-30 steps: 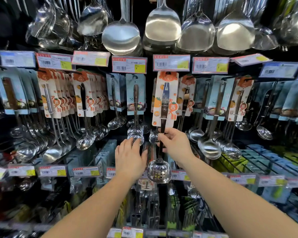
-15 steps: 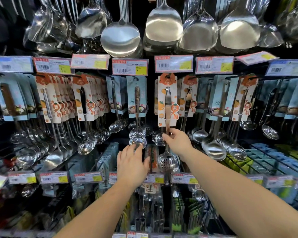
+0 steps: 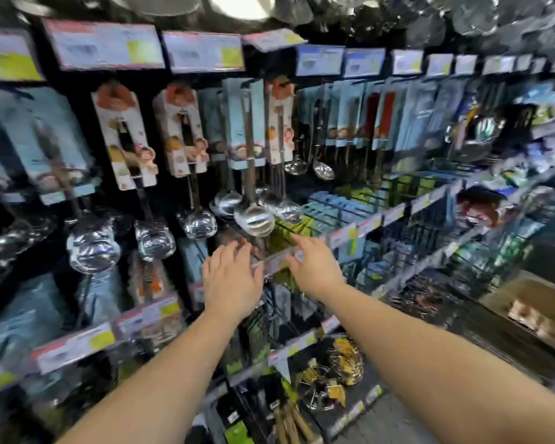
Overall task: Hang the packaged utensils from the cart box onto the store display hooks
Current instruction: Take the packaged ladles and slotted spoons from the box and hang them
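Left hand (image 3: 231, 280), right hand (image 3: 314, 267): both spread, holding nothing. Carded ladles (image 3: 253, 216) hang on display hooks; cardboard box (image 3: 532, 309) far right presumably holds stock left to hang.

Dark store shelving (image 3: 398, 274) — rows of price tags (image 3: 104, 46), wire racks (image 3: 407, 200) right; blurred.

I am in a shop, in its kitchenware aisle. Carded ladles (image 3: 253, 216) and spoons hang in rows from display hooks on a dark wall ahead of me. Price labels (image 3: 104, 44) with yellow patches run along the rails above and below. To the right, wire shelves (image 3: 407, 200) with more packaged goods stretch away.
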{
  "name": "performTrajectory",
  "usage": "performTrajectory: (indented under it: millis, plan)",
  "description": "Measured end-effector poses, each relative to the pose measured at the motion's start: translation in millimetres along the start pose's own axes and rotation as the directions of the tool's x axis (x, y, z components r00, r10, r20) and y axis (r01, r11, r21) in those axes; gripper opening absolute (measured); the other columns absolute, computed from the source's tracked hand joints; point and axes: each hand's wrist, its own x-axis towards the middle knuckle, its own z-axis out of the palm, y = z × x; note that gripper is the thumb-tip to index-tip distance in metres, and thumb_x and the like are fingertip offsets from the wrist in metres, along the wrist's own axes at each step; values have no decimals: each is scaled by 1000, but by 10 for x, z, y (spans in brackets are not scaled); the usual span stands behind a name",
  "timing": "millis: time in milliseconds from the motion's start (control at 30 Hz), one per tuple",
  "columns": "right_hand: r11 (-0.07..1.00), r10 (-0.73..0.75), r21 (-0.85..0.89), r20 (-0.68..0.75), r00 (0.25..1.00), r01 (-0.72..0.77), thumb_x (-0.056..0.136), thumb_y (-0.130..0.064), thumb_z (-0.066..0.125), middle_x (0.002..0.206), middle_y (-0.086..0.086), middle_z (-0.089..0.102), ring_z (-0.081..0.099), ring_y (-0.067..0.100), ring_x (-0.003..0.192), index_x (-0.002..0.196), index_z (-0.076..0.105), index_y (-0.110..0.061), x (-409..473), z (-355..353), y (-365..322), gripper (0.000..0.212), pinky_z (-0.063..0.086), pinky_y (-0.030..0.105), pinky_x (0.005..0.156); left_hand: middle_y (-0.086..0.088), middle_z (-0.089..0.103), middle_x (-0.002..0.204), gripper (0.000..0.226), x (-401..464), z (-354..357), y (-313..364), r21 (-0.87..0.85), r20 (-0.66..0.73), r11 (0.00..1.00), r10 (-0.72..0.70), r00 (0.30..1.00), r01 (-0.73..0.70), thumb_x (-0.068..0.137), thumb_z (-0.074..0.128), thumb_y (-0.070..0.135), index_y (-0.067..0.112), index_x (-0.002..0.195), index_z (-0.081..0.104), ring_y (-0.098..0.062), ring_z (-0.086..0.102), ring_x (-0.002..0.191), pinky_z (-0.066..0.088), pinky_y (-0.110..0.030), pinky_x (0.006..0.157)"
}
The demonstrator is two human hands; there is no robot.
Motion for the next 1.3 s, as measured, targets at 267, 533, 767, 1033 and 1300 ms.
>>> performTrajectory:
  millis: [267,533,767,1033,1300]
  plan:
    - [901,352,-242,-76,933,-359,97,-40,48,145,9,39,41,29,131,145,37,-20,-590,-1126,2138,53,47,40,96,-6,40,144,57,90,686,2418,-76,319,932,360,877,-354,93,37,50,20,141,35,-30,36,132,30,-45,110]
    - [722,597,-252,-242,765,-644,96,-42,46,144,9,43,47,31,127,144,40,-25,-1311,-2665,3974,52,48,42,97,-6,38,146,55,-99,1191,4932,-216,384,802,595,706,-557,95,37,50,22,142,34,-30,33,135,30,-44,110]
    - [655,686,-149,-293,666,-741,94,-47,46,144,7,45,46,30,130,141,44,-23,-1308,-3156,5095,52,45,46,102,-5,37,147,54,57,1818,6123,-324,406,738,673,618,-592,94,38,50,24,141,36,-29,33,134,32,-44,110]
    - [602,749,-74,-291,595,-795,92,-43,52,143,7,47,48,30,127,141,43,-23,-483,-3222,6442,54,44,44,105,-5,38,147,52,855,2971,7023,-360,434,715,697,570,-600,94,39,47,24,140,36,-27,33,134,30,-43,110]
    - [439,883,27,-196,426,-898,96,-37,51,138,7,52,55,27,122,142,42,-21,500,-3202,7770,49,48,39,101,-4,38,146,59,2018,4297,7774,-385,564,738,664,492,-554,91,48,49,25,143,34,-26,34,134,31,-42,112]
